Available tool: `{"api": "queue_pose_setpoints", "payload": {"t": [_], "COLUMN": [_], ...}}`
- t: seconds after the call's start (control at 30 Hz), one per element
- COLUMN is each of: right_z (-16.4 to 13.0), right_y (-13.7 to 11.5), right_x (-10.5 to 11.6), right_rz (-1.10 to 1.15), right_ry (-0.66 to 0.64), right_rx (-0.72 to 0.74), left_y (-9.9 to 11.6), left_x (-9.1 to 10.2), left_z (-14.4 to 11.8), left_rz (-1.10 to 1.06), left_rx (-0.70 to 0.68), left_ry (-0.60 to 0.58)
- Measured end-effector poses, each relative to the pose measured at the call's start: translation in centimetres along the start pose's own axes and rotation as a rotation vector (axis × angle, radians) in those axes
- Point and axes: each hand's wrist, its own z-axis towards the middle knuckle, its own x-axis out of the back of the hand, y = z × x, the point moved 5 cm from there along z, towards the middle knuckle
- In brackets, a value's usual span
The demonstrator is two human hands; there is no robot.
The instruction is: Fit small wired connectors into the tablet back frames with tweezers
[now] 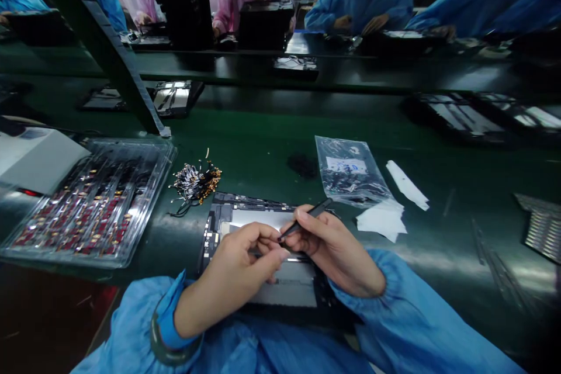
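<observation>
Both my hands meet above an opened tablet-like device (284, 283) at the table's front edge. Black tweezers (312, 213) lie between the thumb and fingers of my right hand (335, 248), their tip pointing down-left at my left fingertips. The fingers of my left hand (234, 269) are pinched together at the tweezers' tip. Whatever tiny piece they hold is too small to make out. Under my hands the device shows grey metal plates and dark circuit parts along its left side.
At left a clear plastic tray (127, 239) holds many small parts, beside a white box (39, 158). A bunch of small cables (196, 182) lies nearby. A zip bag (350, 169) and white paper pieces (383, 219) lie right. Co-workers sit across the conveyor, beyond a slanted post (118, 64).
</observation>
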Motion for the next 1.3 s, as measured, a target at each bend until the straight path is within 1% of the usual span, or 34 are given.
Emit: {"api": "queue_pose_setpoints", "payload": {"t": [0.1,0.17,0.23,0.3,0.33,0.43,0.53,0.63,0.73,0.8,0.87,0.93,0.97,1.03,1.07,1.1,1.13,1.2,1.23,1.3], "right_z": [0.2,0.5,1.0,1.6,2.0,3.2,3.9,3.8,3.5,3.3,3.2,3.1,3.0,2.9,2.8,2.7,2.7,2.8,2.8,3.0], "right_y": [-0.2,-0.9,-1.9,-2.8,-2.9,-2.7,-2.3,-2.0,-2.1,-2.2,-2.5,-2.7,-2.7,-2.8,-2.8,-2.8,-2.9,-2.9,-2.9,-2.8], "right_x": [0.3,0.8,1.5,1.9,2.0,2.4,2.6,2.6,2.3,2.3,2.5,2.8,2.8,2.9,2.9,3.0,3.1,3.4,3.5,3.9], "right_rz": [-0.018,-0.083,-0.222,-0.399,-0.482,-0.641,-0.741,-0.839,-0.928,-0.924,-0.816,-0.677,-0.637,-0.627,-0.648,-0.672,-0.695,-0.733,-0.75,-0.784], "right_ry": [0.018,0.079,0.169,0.244,0.264,0.28,0.283,0.273,0.251,0.269,0.324,0.384,0.406,0.442,0.459,0.472,0.481,0.485,0.483,0.486], "right_rx": [-0.013,0.058,0.199,0.322,0.351,0.35,0.346,0.371,0.42,0.423,0.405,0.384,0.375,0.344,0.321,0.294,0.268,0.221,0.205,0.193], "left_y": [-0.1,0.0,0.3,0.5,0.6,0.4,-0.4,-1.2,-1.4,-1.1,-0.6,-0.2,0.1,0.8,1.1,1.4,1.6,1.8,1.8,1.9], "left_x": [0.4,1.2,2.7,4.8,6.0,9.4,11.8,13.1,13.5,13.6,14.1,15.3,16.2,18.1,19.0,19.8,20.6,21.5,21.7,21.4], "left_z": [-0.1,-0.2,-0.3,-0.7,-1.0,-2.0,-3.1,-4.0,-4.8,-5.6,-6.6,-7.7,-8.3,-9.2,-9.2,-9.0,-8.6,-7.5,-6.9,-6.0], "left_rz": [0.055,0.097,0.133,0.183,0.216,0.295,0.304,0.301,0.305,0.309,0.311,0.337,0.388,0.58,0.709,0.838,0.948,1.084,1.125,1.176], "left_rx": [-0.007,-0.03,-0.071,-0.117,-0.135,-0.153,-0.133,-0.118,-0.139,-0.176,-0.218,-0.247,-0.251,-0.24,-0.218,-0.189,-0.151,-0.081,-0.053,-0.007], "left_ry": [0.014,0.058,0.146,0.285,0.36,0.545,0.641,0.699,0.764,0.812,0.88,0.979,1.046,1.174,1.2,1.193,1.155,1.041,0.999,0.965]}}
